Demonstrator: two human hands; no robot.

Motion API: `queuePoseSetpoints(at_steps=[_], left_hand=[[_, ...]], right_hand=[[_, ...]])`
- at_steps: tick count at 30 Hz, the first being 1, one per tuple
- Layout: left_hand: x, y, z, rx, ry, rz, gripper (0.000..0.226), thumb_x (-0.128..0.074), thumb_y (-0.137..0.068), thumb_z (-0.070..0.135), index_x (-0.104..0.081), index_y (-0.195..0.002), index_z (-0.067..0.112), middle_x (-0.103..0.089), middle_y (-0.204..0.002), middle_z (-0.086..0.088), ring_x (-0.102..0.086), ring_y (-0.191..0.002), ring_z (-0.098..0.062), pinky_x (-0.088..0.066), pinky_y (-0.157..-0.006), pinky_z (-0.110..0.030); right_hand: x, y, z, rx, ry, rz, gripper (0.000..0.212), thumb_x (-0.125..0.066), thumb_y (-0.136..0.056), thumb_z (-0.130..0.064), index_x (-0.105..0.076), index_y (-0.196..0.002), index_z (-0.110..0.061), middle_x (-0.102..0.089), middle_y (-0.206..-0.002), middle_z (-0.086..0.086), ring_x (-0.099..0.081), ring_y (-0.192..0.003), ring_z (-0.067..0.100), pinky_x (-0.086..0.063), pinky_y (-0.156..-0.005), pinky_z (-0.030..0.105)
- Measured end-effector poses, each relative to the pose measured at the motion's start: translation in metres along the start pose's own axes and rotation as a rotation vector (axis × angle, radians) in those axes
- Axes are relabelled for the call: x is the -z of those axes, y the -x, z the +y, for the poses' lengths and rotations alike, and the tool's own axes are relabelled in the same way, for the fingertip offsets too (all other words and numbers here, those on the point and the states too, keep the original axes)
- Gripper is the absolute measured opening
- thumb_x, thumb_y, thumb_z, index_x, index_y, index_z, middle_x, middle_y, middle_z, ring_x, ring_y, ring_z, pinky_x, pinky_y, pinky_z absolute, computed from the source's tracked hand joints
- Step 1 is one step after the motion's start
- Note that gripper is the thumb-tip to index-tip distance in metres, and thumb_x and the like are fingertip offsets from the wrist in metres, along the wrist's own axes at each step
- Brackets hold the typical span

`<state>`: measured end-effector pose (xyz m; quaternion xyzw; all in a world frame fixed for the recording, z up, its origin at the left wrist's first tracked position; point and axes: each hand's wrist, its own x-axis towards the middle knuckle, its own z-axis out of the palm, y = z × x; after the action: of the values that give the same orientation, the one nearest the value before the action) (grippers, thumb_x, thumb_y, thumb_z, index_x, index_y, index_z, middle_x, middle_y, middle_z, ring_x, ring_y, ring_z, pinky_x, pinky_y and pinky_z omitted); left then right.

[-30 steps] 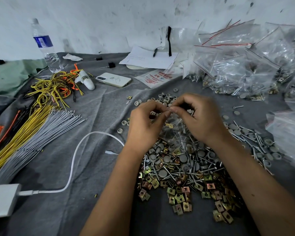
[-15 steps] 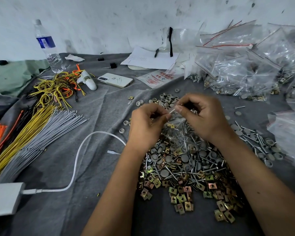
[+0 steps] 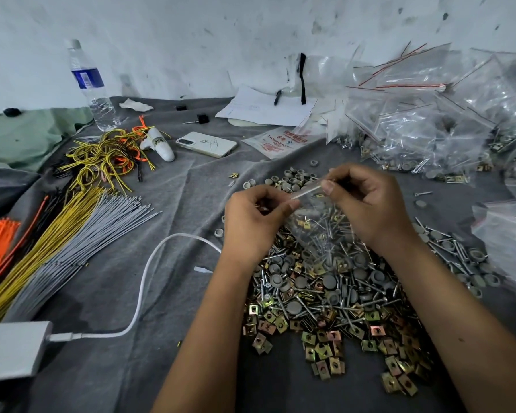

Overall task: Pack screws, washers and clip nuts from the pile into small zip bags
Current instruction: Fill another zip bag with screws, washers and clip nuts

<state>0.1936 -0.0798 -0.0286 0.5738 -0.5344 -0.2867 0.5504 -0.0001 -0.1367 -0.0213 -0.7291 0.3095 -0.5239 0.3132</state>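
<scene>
A small clear zip bag [image 3: 316,222] with screws and a clip nut inside hangs over the pile [image 3: 334,293] of screws, grey washers and brass clip nuts on the grey cloth. My left hand [image 3: 256,219] pinches the left end of the bag's zip strip. My right hand [image 3: 367,201] pinches the strip's right end, a little higher. The strip runs taut between them. More grey washers [image 3: 292,178] lie just beyond my hands.
Filled zip bags [image 3: 435,126] are heaped at the back right, with more bags [image 3: 507,231] at the right edge. A phone [image 3: 206,143], papers [image 3: 265,107], water bottle [image 3: 91,87], wire bundles [image 3: 72,234] and white cable [image 3: 143,281] lie to the left.
My hands have moved apart along the bag's zip strip, the right one sliding right and up. The bag's top is now stretched between them.
</scene>
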Motion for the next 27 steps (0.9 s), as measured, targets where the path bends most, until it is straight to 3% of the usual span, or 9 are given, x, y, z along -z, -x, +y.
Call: queuePoseSetpoints(at_steps=[3, 7, 10, 12, 15, 20, 24, 27], left_hand=[[0.003, 0.000, -0.001, 0.040, 0.085, 0.032, 0.011, -0.083, -0.087, 0.018, -0.075, -0.082, 0.011, -0.073, -0.072, -0.009, -0.051, -0.048, -0.008, -0.039, -0.042, -0.021], [0.003, 0.002, 0.000, 0.010, 0.156, 0.001, 0.014, -0.082, -0.087, 0.009, -0.075, -0.074, 0.009, -0.070, -0.068, -0.013, -0.051, -0.055, -0.017, -0.039, -0.049, -0.025], [0.004, 0.002, 0.002, 0.001, 0.215, -0.040, 0.011, -0.083, -0.086, 0.013, -0.078, -0.076, 0.010, -0.070, -0.073, -0.019, -0.050, -0.062, -0.023, -0.039, -0.053, -0.028], [0.004, 0.003, 0.004, -0.023, 0.236, -0.040, 0.009, -0.081, -0.087, 0.016, -0.080, -0.079, 0.013, -0.072, -0.073, -0.013, -0.051, -0.061, -0.024, -0.040, -0.051, -0.027], [0.002, 0.004, 0.012, -0.094, 0.249, 0.009, 0.016, -0.078, -0.089, 0.008, -0.079, -0.077, 0.018, -0.071, -0.074, -0.013, -0.053, -0.064, -0.027, -0.041, -0.058, -0.033], [-0.029, -0.015, 0.055, -0.146, 0.173, 0.176, 0.005, -0.075, -0.095, 0.021, -0.077, -0.090, 0.020, -0.075, -0.078, 0.008, -0.064, -0.067, -0.001, -0.051, -0.060, -0.015], [-0.076, -0.038, 0.088, -0.161, 0.069, 0.187, 0.027, -0.063, -0.101, 0.043, -0.065, -0.123, 0.028, -0.068, -0.116, 0.011, -0.063, -0.105, -0.004, -0.056, -0.086, -0.027], [-0.116, -0.051, 0.100, -0.108, 0.013, 0.106, 0.031, -0.060, -0.103, 0.040, -0.068, -0.120, 0.016, -0.070, -0.113, 0.002, -0.064, -0.103, -0.012, -0.051, -0.086, -0.032]], right_hand=[[0.004, -0.002, 0.002, -0.014, -0.036, 0.048, 0.015, -0.071, -0.094, -0.022, -0.074, -0.092, -0.036, -0.073, -0.086, 0.003, -0.068, -0.075, 0.029, -0.057, -0.064, 0.029], [0.004, -0.002, 0.005, -0.017, -0.055, 0.034, 0.010, -0.071, -0.093, -0.024, -0.074, -0.091, -0.034, -0.072, -0.085, 0.005, -0.067, -0.078, 0.033, -0.058, -0.068, 0.033], [0.008, -0.001, 0.005, -0.025, -0.095, 0.058, 0.013, -0.071, -0.093, -0.022, -0.074, -0.091, -0.034, -0.073, -0.085, 0.002, -0.069, -0.078, 0.027, -0.059, -0.071, 0.032], [0.010, -0.002, 0.002, -0.024, -0.134, 0.073, 0.016, -0.071, -0.094, -0.017, -0.075, -0.090, -0.032, -0.073, -0.083, -0.002, -0.069, -0.076, 0.017, -0.059, -0.070, 0.029], [0.011, -0.002, -0.007, -0.020, -0.147, 0.072, 0.010, -0.071, -0.094, -0.016, -0.074, -0.090, -0.026, -0.070, -0.074, -0.003, -0.063, -0.064, 0.011, -0.053, -0.058, 0.024], [0.039, -0.033, -0.030, -0.040, -0.186, 0.172, 0.004, -0.073, -0.094, -0.019, -0.074, -0.090, -0.017, -0.066, -0.064, 0.000, -0.057, -0.048, 0.016, -0.046, -0.047, 0.023], [0.097, -0.101, -0.019, -0.184, -0.148, 0.415, 0.007, -0.074, -0.089, -0.012, -0.072, -0.083, -0.008, -0.066, -0.062, 0.003, -0.050, -0.044, 0.017, -0.038, -0.043, 0.022], [0.154, -0.132, 0.013, -0.439, 0.015, 0.473, 0.017, -0.077, -0.089, -0.019, -0.065, -0.078, -0.013, -0.065, -0.071, 0.010, -0.052, -0.051, 0.019, -0.043, -0.051, 0.028]])
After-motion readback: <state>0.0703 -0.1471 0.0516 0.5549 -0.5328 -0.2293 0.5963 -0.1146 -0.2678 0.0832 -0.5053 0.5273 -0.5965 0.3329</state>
